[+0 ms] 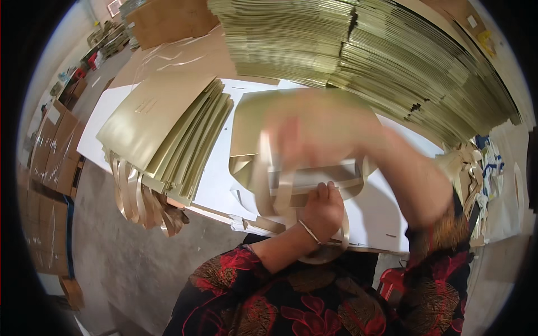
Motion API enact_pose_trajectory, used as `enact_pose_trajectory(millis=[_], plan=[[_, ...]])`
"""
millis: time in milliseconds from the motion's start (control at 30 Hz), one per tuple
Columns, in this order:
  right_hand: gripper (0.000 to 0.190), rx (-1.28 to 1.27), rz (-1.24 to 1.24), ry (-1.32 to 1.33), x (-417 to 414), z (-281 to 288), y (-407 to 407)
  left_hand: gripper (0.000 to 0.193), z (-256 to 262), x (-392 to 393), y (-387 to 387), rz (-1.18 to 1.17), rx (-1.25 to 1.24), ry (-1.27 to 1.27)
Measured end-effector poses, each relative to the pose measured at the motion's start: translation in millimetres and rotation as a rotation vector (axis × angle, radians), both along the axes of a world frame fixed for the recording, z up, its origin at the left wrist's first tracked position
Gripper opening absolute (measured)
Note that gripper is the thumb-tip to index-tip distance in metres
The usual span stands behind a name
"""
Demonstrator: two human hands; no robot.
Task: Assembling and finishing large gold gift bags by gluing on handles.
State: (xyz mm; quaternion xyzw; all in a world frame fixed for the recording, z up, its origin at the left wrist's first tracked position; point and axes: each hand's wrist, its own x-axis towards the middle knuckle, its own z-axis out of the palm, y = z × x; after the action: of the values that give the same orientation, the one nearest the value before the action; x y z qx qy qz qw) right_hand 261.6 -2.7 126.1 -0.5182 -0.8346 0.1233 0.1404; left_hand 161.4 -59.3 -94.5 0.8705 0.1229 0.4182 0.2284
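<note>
A gold paper gift bag point(248, 130) lies on the white-covered table before me, its top edge towards me. My left hand point(323, 210), with a bracelet at the wrist, is closed at the bag's near edge beside a gold ribbon point(345, 227); what its fingers grip is hard to see. My right hand point(307, 134) is blurred above the bag, near a pale ribbon point(264, 168); whether it holds the ribbon is unclear. A grey strip point(315, 175) shows at the bag's opening.
To the left, a fanned pile of gold paper bags point(147, 117) has ribbon handles point(143, 201) hanging over the table edge. Tall stacks of flat gold bags point(290, 42) stand at the back. A cardboard box point(172, 21) is behind, and more ribbons point(466, 164) hang at the right.
</note>
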Motion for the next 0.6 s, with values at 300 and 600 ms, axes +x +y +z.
enact_pose_trajectory(millis=[300, 600], plan=[[0.042, 0.107, -1.078, 0.028, 143, -55, 53, 0.043, 11, -5, 14, -0.011, 0.107, 0.459], [0.028, 0.605, -1.029, 0.159, 122, -11, -218, 0.033, -12, -1, 22, -0.068, -0.002, 0.345]])
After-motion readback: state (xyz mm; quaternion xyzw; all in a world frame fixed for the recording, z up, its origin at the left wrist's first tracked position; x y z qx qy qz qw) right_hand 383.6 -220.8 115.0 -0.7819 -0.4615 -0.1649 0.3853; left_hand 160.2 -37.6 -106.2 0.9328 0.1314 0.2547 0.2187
